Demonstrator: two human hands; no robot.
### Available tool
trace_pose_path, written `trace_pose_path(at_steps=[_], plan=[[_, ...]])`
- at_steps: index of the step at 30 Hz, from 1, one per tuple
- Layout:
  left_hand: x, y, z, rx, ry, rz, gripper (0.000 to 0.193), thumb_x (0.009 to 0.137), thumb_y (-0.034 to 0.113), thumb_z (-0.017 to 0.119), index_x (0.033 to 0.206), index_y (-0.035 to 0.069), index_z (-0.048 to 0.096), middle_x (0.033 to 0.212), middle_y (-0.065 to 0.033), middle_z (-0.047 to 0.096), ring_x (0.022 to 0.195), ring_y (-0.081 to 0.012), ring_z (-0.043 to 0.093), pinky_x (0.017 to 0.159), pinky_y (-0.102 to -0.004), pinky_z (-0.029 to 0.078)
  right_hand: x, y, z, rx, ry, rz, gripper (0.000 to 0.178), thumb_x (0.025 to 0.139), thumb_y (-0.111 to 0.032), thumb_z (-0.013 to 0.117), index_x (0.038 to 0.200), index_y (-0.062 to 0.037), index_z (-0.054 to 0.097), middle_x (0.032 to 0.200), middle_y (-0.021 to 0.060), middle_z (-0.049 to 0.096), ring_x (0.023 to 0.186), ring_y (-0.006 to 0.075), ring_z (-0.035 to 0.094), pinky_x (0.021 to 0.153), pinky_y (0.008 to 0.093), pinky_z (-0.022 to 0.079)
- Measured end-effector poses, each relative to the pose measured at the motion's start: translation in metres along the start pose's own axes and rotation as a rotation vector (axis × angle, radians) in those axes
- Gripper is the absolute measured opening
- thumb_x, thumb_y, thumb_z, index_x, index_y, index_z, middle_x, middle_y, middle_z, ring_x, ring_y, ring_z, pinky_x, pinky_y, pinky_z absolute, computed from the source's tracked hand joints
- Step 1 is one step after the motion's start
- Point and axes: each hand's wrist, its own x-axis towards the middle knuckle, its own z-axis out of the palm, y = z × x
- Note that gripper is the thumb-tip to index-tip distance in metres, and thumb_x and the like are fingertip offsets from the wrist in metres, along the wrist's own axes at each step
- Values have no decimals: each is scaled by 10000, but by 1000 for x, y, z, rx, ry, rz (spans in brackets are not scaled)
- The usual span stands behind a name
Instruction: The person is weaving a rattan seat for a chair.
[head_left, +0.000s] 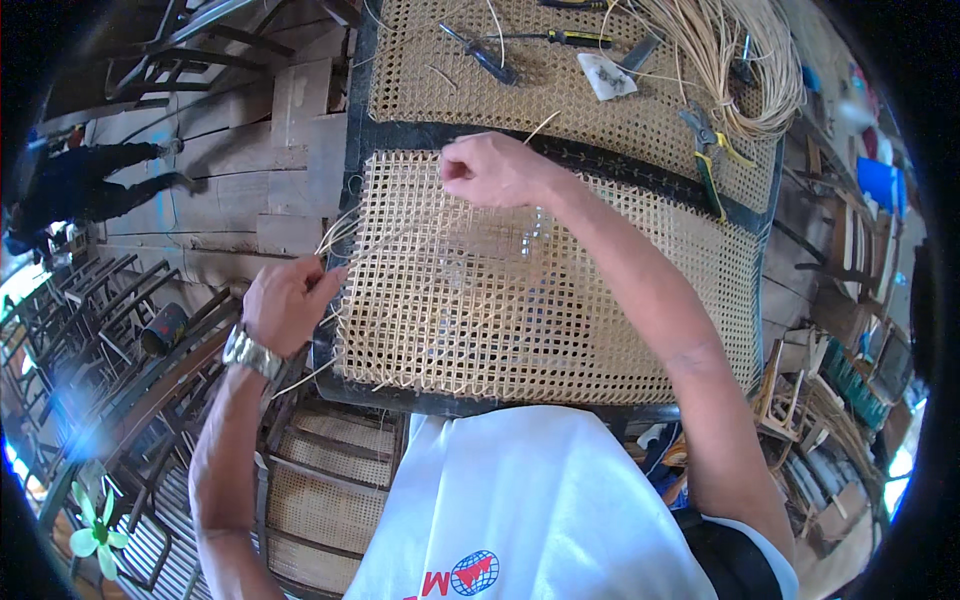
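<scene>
Cane webbing point(520, 300) fills the dark frame point(500, 405) right in front of me, a half-woven open mesh stretched flat, with my white apron point(520, 500) just below its near rail. My left hand point(288, 300) sits at the left edge of the frame, fingers curled in and pinched on thin cane strands point(335, 232) that fan up and away from the rail; a metal wristwatch point(252, 352) shows on that wrist. My right hand point(492, 168) is at the far edge of the panel, closed narrow with fingertips nipping a single strand point(540, 128) that pokes up past the far rail. That forearm runs back across the right half of the webbing toward me.

Beyond the far rail lies a second, finished cane panel point(420, 70) with tools on it: a dark-handled awl point(480, 52), a screwdriver with a black and yellow grip point(570, 38), a scrap of white cloth point(606, 76), and green-and-yellow pliers point(710, 150) toward the right. A loose coil of raw cane point(740, 60) is heaped at the far right corner. To my left are wooden floorboards point(240, 180), a stack of dark chair frames point(90, 320), and another person in dark clothing point(80, 180) far off. More woven seats point(320, 490) sit below the frame on the near left.
</scene>
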Motion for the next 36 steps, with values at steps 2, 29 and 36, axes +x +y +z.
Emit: trace_pose_path(at_steps=[2, 29, 36], plan=[[-9, 6, -8, -88, 39, 60, 387, 898, 371, 666, 732, 24, 621, 594, -141, 605, 573, -315, 628, 524, -401, 448, 5, -17, 8, 312, -90, -106, 183, 922, -255, 657, 926, -78, 701, 930, 48, 692, 854, 194, 664, 766, 353, 538], [102, 65, 73, -949, -534, -321, 197, 934, 169, 618, 856, -12, 621, 644, -106, 664, 459, -146, 590, 413, -272, 464, 19, 5, -34, 11, -132, -73, 203, 760, -168, 666, 865, 4, 686, 775, 110, 677, 729, 212, 642, 686, 362, 509], [102, 58, 81, -1182, -617, -423, 199, 960, 174, 611, 932, -24, 601, 735, -115, 676, 552, -157, 638, 420, -276, 481, 30, 10, -21, -163, -208, -172, 174, 753, -151, 687, 851, -8, 695, 786, 121, 678, 747, 242, 651, 686, 375, 507]])
